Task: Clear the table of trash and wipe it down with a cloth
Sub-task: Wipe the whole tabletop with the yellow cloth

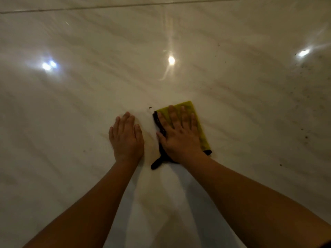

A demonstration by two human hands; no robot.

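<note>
A folded yellow-green cloth (198, 122) with a dark edge lies on the glossy white marble table (71, 104) near the middle. My right hand (179, 135) presses flat on top of it, fingers spread and pointing away from me. My left hand (126, 138) rests flat on the bare table just left of the cloth, palm down, holding nothing. A small dark crumb (150, 107) sits just beyond the cloth's far left corner.
Dark crumbs and specks (304, 72) are scattered over the right part of the table, with a few more at the right edge (305, 136). A faint speck (84, 151) lies to the left. Lamp reflections glare on the surface. A seam runs along the far edge (161, 4).
</note>
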